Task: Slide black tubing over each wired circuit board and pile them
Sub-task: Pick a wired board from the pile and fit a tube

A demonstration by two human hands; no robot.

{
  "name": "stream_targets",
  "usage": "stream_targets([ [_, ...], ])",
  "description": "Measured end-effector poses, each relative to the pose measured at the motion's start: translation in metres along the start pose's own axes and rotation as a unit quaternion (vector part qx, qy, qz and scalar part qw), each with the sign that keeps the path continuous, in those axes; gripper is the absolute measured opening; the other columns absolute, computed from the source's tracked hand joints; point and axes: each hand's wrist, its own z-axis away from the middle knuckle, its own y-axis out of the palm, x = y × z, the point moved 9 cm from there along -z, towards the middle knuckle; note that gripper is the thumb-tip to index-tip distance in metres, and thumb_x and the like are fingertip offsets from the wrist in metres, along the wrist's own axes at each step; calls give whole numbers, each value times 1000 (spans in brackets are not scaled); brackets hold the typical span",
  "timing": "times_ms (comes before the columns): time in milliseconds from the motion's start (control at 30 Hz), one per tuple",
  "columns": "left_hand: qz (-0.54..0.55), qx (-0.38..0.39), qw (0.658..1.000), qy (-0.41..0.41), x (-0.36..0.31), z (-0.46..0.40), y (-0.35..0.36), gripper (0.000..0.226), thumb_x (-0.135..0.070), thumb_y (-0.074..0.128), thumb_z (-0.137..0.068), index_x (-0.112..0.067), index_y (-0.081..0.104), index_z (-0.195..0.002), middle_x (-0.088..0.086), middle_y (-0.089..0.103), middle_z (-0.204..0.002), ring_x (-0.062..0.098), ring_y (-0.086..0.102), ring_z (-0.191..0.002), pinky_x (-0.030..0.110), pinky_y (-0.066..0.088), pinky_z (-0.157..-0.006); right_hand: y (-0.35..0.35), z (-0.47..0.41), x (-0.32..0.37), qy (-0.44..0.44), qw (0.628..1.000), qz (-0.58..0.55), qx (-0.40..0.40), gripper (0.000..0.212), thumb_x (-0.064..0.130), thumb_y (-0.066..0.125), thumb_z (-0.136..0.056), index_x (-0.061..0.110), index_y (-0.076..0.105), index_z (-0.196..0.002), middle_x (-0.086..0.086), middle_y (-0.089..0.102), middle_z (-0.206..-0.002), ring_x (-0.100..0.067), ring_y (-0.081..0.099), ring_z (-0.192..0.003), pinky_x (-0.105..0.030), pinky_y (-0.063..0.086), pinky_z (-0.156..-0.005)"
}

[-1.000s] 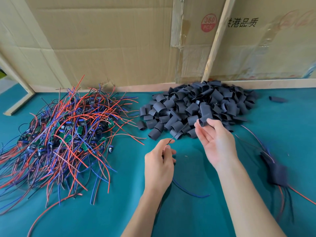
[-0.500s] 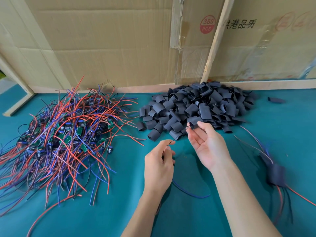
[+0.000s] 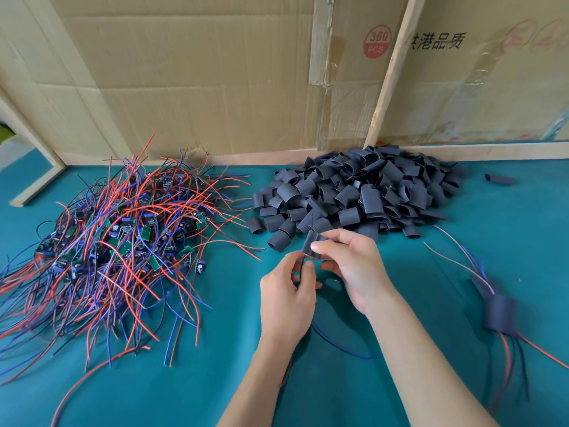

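1. Nearest: left hand (image 3: 288, 298) at centre, fingers (image 3: 303, 266) pinched together on thin black wires (image 3: 303, 261) that stand up from the grip; a blue wire (image 3: 338, 346) trails toward the viewer on the teal surface (image 3: 369, 396). The board itself is hidden in the hand, can't tell how it sits.
2. Just beyond and right: right hand (image 3: 351, 263), thumb and fingers clamped on one black tube (image 3: 311, 245), held off the surface.
3. Key relation: tube sits right above the left fingertips, nearly touching, its open end seemingly facing down at the wire tips. Wire axis runs near-to-far, roughly in line with the tube. Whether the wires have entered the tube is unclear. Judged next move: draw tube along the wires onto the board.
4. Right side: one finished sleeved board (image 3: 498, 314), start of the pile.
5. Far left: tangle of wired boards (image 3: 123, 241).
6. Far centre: heap of tubing (image 3: 369, 186), against cardboard (image 3: 200, 72).
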Motion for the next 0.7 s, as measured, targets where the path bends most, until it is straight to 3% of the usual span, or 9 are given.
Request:
stream_targets([
  [33, 10, 1, 1000, -6, 0, 1, 0, 11, -31, 60, -94, -39, 65, -97, -22, 72, -89, 6, 75, -71, 46, 63, -68, -3, 0, 1, -2, 1000, -17, -15, 11, 1, 73, -87, 12, 76, -83, -10, 73, -79, -17, 69, -74, -23, 53, -64],
  [133, 19, 14, 999, -25, 1, 2, -1, 27, -39, 64, -83, -35, 66, -109, -24, 69, -95, 15, 75, -72, 50, 62, -74, -18, -2, 2, 2, 990, -127, -63, 12, -1, 73, -87, 11, 75, -85, -8, 72, -79, -17, 69, -72, -22, 52, -61],
  [233, 15, 24, 999, -37, 3, 3, 0, 25, -35, 67, -78, -35, 68, -103, -18, 72, -84, 16, 75, -69, 48, 63, -73, -25, -3, 3, 2, 982, -172, -84, 31, 0, 72, -88, 24, 79, -69, -5, 73, -78, -14, 69, -70, -20, 52, -58],
  [300, 21, 18, 999, -37, 4, 3, -1, 18, -28, 71, -79, -32, 70, -97, -11, 74, -75, 15, 75, -68, 46, 64, -70, -30, -4, 2, -4, 982, -160, -104, 27, 1, 73, -87, 22, 78, -70, -3, 73, -77, -14, 68, -70, -20, 51, -57],
  [433, 13, 6, 999, -36, 9, 0, -1, 14, -10, 76, -85, -22, 73, -93, -11, 76, -79, 12, 75, -70, 40, 64, -74, -33, -4, 6, -38, 992, 2, -117, 8, 5, 78, -83, 12, 75, -83, 2, 73, -69, -9, 66, -66, -20, 52, -57],
  [567, -34, 12, 999, -14, 7, 0, 0, 22, -9, 74, -89, -28, 76, -98, -22, 73, -80, 3, 73, -64, 15, 54, -70, -11, 0, 9, -57, 984, 160, -54, 11, 14, 79, -79, 20, 72, -75, 0, 76, -69, -11, 65, -65, -34, 56, -64],
  [700, -45, 12, 999, 8, 1, 0, -2, 44, -4, 62, -91, -47, 67, -89, -27, 71, -79, 6, 73, -70, 21, 57, -76, -16, 1, 13, -68, 973, 205, -85, 11, 18, 80, -78, 22, 70, -76, 5, 75, -67, -10, 63, -60, -38, 57, -65],
])
